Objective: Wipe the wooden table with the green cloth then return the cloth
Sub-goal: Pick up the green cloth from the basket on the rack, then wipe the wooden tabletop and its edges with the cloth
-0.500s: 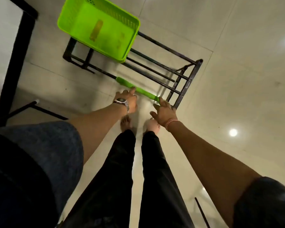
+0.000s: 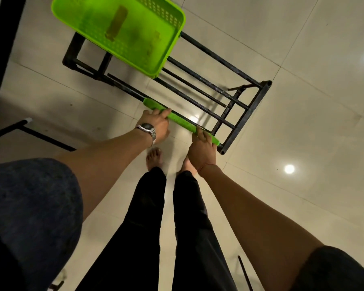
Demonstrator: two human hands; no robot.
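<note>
floor: pale glossy tiles [image 2: 303, 101] with lamp glare, seen from above past the person's dark trousers and bare feet.
cloth: green cloth [image 2: 180, 121] draped along the front rail of the low black metal rack [image 2: 243, 120], folded over it in a long narrow strip.
handling: looks light, soft and limp; it should sag and slide on the smooth rail if pulled at one end, so taking it at both ends, or pinching the middle, seems best.
left hand: left hand [image 2: 156, 126] with a wristwatch, fingers curled over the cloth near its left part, touching it; whether they pinch it, i cannot tell.
right hand: right hand [image 2: 202, 149] at the cloth's right end, fingers hooked over cloth and rail.
basket: bright green plastic basket [image 2: 172, 22] sits on the rack's far side, well apart from the cloth.
wooden table: not clearly in view.
</note>
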